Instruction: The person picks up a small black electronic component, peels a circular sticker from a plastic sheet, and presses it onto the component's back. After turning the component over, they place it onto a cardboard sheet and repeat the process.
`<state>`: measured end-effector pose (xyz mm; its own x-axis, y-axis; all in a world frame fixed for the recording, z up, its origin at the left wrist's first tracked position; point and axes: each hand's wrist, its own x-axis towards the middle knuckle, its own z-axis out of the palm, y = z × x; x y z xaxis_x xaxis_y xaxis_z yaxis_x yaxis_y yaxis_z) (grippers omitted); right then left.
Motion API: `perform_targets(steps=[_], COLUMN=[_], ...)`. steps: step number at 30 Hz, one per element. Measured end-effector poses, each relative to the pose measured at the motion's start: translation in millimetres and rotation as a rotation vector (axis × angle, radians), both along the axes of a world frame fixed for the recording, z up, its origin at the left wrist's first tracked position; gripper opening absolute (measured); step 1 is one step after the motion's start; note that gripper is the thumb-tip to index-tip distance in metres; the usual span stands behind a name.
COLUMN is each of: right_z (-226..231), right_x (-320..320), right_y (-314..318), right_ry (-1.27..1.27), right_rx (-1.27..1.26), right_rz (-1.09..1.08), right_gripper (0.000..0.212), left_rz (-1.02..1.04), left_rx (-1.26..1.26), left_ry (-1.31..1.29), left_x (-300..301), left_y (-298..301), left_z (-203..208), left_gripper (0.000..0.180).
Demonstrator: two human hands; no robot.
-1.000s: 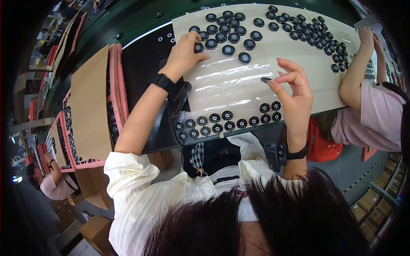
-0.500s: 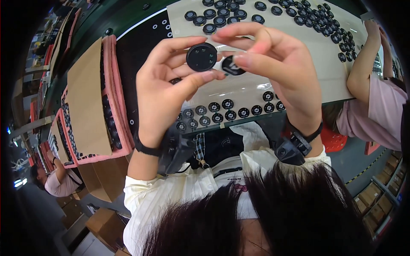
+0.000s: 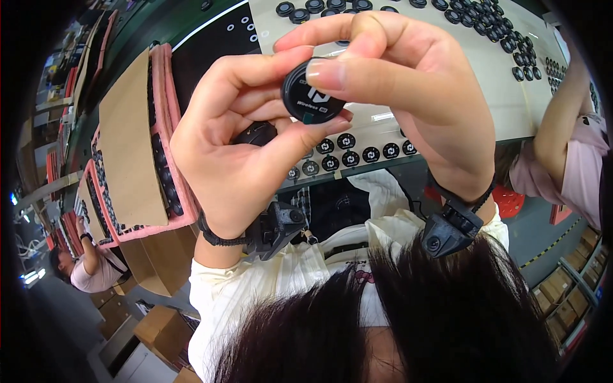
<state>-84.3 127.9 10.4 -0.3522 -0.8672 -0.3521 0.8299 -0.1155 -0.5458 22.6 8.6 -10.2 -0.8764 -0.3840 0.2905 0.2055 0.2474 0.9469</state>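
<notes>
Above the table my left hand (image 3: 220, 143) grips a round black part (image 3: 289, 102) by its rim between thumb and fingers. A second black part (image 3: 257, 134) is tucked in that palm, partly hidden by the fingers. My right hand (image 3: 424, 83) has its thumb pressed on a thin black disc with white print (image 3: 317, 105), which lies over the face of the round part. Its forefinger curls above the upper edge. Several like printed discs (image 3: 348, 159) lie in rows along the table's near edge.
Several black round parts (image 3: 480, 20) are spread over the pale tabletop (image 3: 466, 121). At left stand pink foam trays (image 3: 182, 185) with brown cardboard (image 3: 124, 140) on top. Another person's arm (image 3: 559, 121) rests at the right; a further person (image 3: 92, 262) is far left.
My right hand has moved left, bringing the printed disc onto the round part's face. The round part has tilted in my left hand, and both hands appear larger.
</notes>
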Motion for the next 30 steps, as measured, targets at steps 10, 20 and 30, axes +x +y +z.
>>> perform_targets(steps=[10, 20, 30], right_z=[-25.0, -33.3, -57.2], right_x=[4.2, 23.9, 38.6], right_y=[-1.2, -4.7, -5.5], right_ry=[0.484, 1.027, 1.148], right_rx=[-0.088, -0.217, -0.021], right_rz=[-0.176, -0.268, -0.199], right_gripper=[0.03, 0.022, 0.086], left_rz=[0.084, 0.092, -0.002], left_rx=[0.092, -0.42, -0.351], left_ry=[0.04, 0.064, -0.21], left_x=[-2.9, 7.1, 79.9], left_y=[6.1, -1.5, -43.5], left_z=[2.2, -1.9, 18.8], left_gripper=[0.04, 0.039, 0.037])
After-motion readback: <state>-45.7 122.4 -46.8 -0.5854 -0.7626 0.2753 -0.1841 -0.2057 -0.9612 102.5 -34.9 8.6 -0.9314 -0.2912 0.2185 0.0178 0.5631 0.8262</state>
